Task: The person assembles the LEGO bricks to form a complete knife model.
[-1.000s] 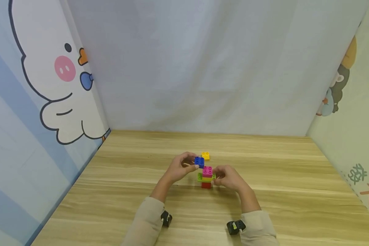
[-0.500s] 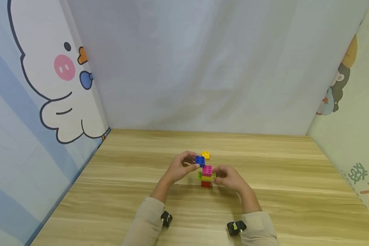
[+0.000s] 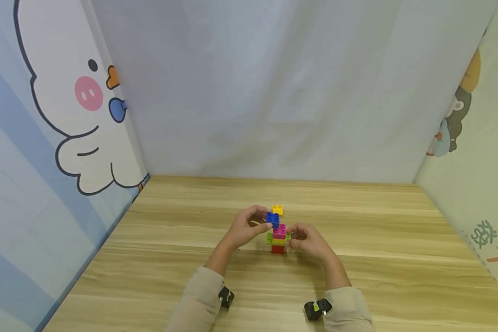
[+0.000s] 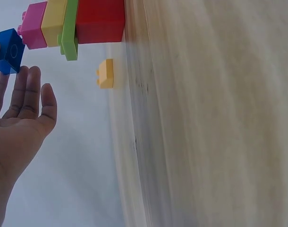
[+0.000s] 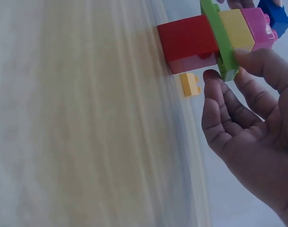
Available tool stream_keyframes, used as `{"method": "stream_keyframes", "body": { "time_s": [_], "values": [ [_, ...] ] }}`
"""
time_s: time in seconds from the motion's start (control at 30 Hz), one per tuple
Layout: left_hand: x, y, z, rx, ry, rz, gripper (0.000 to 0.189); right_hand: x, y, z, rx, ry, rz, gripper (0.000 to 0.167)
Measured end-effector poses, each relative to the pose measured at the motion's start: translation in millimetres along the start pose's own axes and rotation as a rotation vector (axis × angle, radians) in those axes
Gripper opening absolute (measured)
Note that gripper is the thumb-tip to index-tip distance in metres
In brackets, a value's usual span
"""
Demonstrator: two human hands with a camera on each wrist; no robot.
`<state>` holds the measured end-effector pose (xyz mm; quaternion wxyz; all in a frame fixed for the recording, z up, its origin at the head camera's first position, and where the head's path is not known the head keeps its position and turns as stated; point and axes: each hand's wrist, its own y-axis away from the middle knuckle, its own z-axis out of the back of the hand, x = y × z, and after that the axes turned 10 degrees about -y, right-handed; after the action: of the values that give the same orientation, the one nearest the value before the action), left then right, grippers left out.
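Note:
Between the thumb and fingers of my left hand (image 3: pixel 246 227) is a blue building brick (image 3: pixel 272 220), pinched close over the pink brick (image 3: pixel 280 231). That pink brick tops a small upright tower. Under it come a yellow brick (image 5: pixel 237 31), a wider light-green plate (image 5: pixel 219 35) and a red brick (image 5: pixel 189 42) standing on the table. My right hand (image 3: pixel 310 240) steadies the tower from the right, thumb and fingers pinching it at the green plate's end. In the left wrist view the blue brick (image 4: pixel 10 51) sits slightly tilted beside the pink brick's studs.
A loose yellow brick (image 3: pixel 277 210) lies on the wooden table (image 3: pixel 191 203) behind the tower. A pale curtain (image 3: pixel 274 92) hangs along the table's back edge. Printed panels with cartoon figures stand at the left (image 3: pixel 45 221) and right.
My left hand has shifted slightly right with the blue brick, which now overlaps the pink brick more in the head view. The right hand and the tower have stayed in place.

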<state>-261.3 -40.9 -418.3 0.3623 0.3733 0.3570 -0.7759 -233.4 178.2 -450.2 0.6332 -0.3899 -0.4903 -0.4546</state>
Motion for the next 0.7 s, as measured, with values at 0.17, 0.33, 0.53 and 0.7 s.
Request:
{"method": "stream_keyframes", "body": {
  "time_s": [0.17,0.33,0.53,0.7],
  "values": [
    [-3.2,0.3,-1.5,0.005,0.007,-0.005,0.031,-18,-8.5,2,-0.039,0.021,-0.014,0.024],
    [-4.2,-0.7,-3.4,-0.001,0.006,-0.006,0.031,-16,-9.4,2,-0.051,0.015,-0.013,0.025],
    [-4.4,-1.3,-6.6,0.007,0.031,-0.002,0.031,-17,-10.4,2,-0.044,0.026,-0.004,0.024],
    [-4.9,-0.8,-8.1,0.015,0.043,0.0,0.031,-18,-11.0,3,-0.033,0.035,0.024,0.024]
  ]
}}
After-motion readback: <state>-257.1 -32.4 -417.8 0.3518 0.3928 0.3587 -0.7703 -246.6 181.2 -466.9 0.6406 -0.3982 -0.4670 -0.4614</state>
